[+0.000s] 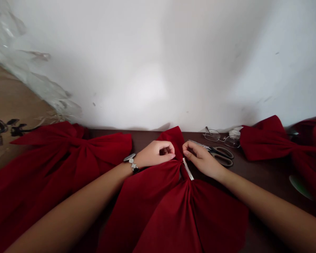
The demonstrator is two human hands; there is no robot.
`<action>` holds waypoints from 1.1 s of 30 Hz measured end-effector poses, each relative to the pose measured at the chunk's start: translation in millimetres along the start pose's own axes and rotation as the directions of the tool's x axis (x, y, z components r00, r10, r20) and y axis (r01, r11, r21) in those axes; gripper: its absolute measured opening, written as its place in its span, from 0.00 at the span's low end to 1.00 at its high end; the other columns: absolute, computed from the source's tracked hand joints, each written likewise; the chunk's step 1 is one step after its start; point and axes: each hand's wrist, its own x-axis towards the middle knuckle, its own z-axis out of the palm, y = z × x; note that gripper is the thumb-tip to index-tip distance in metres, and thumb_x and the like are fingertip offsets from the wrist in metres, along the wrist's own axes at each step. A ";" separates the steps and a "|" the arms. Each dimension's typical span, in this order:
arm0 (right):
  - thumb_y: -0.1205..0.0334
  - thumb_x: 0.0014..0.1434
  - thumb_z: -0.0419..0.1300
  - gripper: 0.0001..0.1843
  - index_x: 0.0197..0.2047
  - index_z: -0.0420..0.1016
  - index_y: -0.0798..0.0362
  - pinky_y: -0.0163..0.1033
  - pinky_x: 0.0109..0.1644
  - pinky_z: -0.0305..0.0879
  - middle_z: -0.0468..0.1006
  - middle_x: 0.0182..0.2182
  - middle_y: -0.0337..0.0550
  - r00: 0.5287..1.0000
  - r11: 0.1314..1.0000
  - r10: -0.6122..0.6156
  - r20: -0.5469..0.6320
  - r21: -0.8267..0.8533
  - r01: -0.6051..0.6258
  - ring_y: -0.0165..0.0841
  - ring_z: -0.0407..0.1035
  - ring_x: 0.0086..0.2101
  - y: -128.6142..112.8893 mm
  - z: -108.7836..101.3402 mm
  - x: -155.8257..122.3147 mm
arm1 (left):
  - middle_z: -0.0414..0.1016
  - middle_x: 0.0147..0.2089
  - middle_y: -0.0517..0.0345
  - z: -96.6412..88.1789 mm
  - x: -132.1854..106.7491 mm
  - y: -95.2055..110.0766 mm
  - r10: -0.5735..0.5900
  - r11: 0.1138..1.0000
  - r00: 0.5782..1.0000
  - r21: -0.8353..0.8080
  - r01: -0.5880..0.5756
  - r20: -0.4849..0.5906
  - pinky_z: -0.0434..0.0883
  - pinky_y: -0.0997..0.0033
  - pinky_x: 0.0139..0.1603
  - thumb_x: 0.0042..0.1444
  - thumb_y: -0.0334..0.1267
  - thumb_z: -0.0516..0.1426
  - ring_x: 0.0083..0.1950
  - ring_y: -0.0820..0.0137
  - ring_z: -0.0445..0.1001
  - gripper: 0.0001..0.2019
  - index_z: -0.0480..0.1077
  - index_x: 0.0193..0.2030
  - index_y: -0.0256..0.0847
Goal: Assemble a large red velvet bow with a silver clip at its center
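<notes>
Because the head camera tips forward and down, my feed takes in a white wall [158, 59] behind a dark brown table [265, 175], with a crumpled plastic sheet [34, 77] and black-marked cardboard [13, 102] at the far left. Three large red fabric bows span the view: the left bow [68, 154], the right bow [276, 140], and the centre bow [171, 207], which lies nearest me between the person's forearms. Along the far edge, just right of the hands, sit folded scissors [219, 154] and a pair of glasses [221, 138], apparently set aside yet within reach. The left hand [155, 154], wearing a silver wristwatch [131, 162], and the right hand [201, 160] meet at the bow's narrow waist, probably because that is where its folds converge and would need holding. Both sets of fingers are closed narrow, the left fingers [167, 151] curled against the red cloth and the right fingers [189, 149] pinching it. A metal clip [188, 168] lies along the waist just below the right fingers, though I cannot tell whether they also grip it.
</notes>
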 end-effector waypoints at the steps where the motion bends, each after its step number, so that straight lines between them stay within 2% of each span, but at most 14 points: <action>1: 0.61 0.63 0.50 0.07 0.33 0.60 0.52 0.36 0.37 0.58 0.65 0.29 0.37 1.000 1.000 -0.001 0.006 0.031 0.001 0.31 0.61 0.31 0.4 0.2 -0.3 | 0.72 0.31 0.59 2.9 0.2 1.6 -0.004 0.999 1.000 0.046 0.005 -0.019 0.65 0.76 0.35 0.55 0.38 0.54 0.31 0.75 0.67 0.07 0.70 0.33 0.37; 4: 0.59 0.64 0.50 0.09 0.32 0.60 0.52 0.35 0.36 0.58 0.64 0.28 0.37 1.000 0.995 -0.008 0.013 0.095 0.007 0.30 0.60 0.30 -0.3 0.8 -0.9 | 0.74 0.30 0.59 10.5 0.4 5.3 0.019 0.988 1.000 0.152 -0.016 -0.016 0.64 0.77 0.34 0.53 0.39 0.57 0.29 0.76 0.67 0.07 0.73 0.31 0.37; 6: 0.58 0.64 0.50 0.09 0.33 0.60 0.52 0.35 0.36 0.57 0.63 0.28 0.36 1.000 0.993 -0.012 0.014 0.114 0.010 0.30 0.59 0.30 -1.6 1.1 -1.3 | 0.75 0.30 0.59 13.4 0.3 6.2 0.026 0.985 1.000 0.170 -0.024 -0.005 0.64 0.77 0.34 0.51 0.40 0.59 0.30 0.76 0.68 0.07 0.74 0.32 0.37; 9: 0.58 0.64 0.50 0.10 0.33 0.60 0.52 0.34 0.36 0.56 0.62 0.28 0.36 1.000 0.991 -0.018 0.017 0.133 0.015 0.29 0.58 0.30 -2.8 1.1 -1.6 | 0.76 0.30 0.59 14.7 0.3 6.7 0.003 0.988 0.999 0.155 0.004 -0.043 0.64 0.77 0.34 0.53 0.39 0.58 0.30 0.76 0.68 0.07 0.74 0.31 0.37; 13: 0.55 0.64 0.51 0.11 0.33 0.60 0.52 0.34 0.35 0.56 0.62 0.28 0.36 0.999 0.987 -0.040 -0.002 0.154 0.040 0.29 0.58 0.29 -1.6 1.0 -1.8 | 0.77 0.31 0.59 14.4 1.1 7.7 -0.025 0.999 0.998 0.045 0.028 -0.062 0.64 0.78 0.35 0.54 0.36 0.56 0.30 0.75 0.69 0.07 0.74 0.31 0.36; 19: 0.52 0.64 0.50 0.13 0.34 0.60 0.52 0.34 0.33 0.55 0.61 0.27 0.36 0.998 0.985 -0.056 -0.010 0.163 0.057 0.28 0.57 0.27 -1.5 1.5 -3.0 | 0.75 0.33 0.56 16.2 2.3 2.7 -0.056 0.992 0.989 -0.121 0.039 -0.139 0.66 0.75 0.39 0.56 0.38 0.56 0.35 0.73 0.70 0.09 0.73 0.33 0.35; 24: 0.51 0.64 0.51 0.13 0.34 0.61 0.52 0.33 0.32 0.55 0.62 0.27 0.36 0.998 0.987 -0.063 -0.025 0.147 0.066 0.28 0.57 0.27 -2.7 3.2 -3.8 | 0.75 0.33 0.56 20.6 3.2 1.2 -0.072 0.982 0.980 -0.183 0.038 -0.184 0.67 0.74 0.39 0.57 0.40 0.56 0.34 0.73 0.70 0.10 0.73 0.35 0.34; 29: 0.52 0.64 0.51 0.13 0.34 0.61 0.52 0.33 0.30 0.55 0.61 0.27 0.35 0.998 0.982 -0.058 -0.009 0.181 0.059 0.27 0.57 0.26 -2.5 3.7 -2.4 | 0.74 0.32 0.56 14.5 1.9 2.9 -0.082 0.989 0.983 -0.134 0.060 -0.166 0.67 0.76 0.35 0.55 0.39 0.56 0.32 0.75 0.69 0.09 0.72 0.34 0.34; 33: 0.50 0.64 0.51 0.14 0.34 0.60 0.52 0.33 0.29 0.54 0.61 0.27 0.35 0.999 0.981 -0.054 -0.004 0.188 0.054 0.27 0.56 0.25 -2.2 3.1 -2.4 | 0.75 0.37 0.54 4.3 1.4 -1.5 -0.056 0.997 0.996 -0.064 0.051 -0.072 0.69 0.75 0.38 0.52 0.34 0.57 0.33 0.74 0.71 0.07 0.72 0.37 0.34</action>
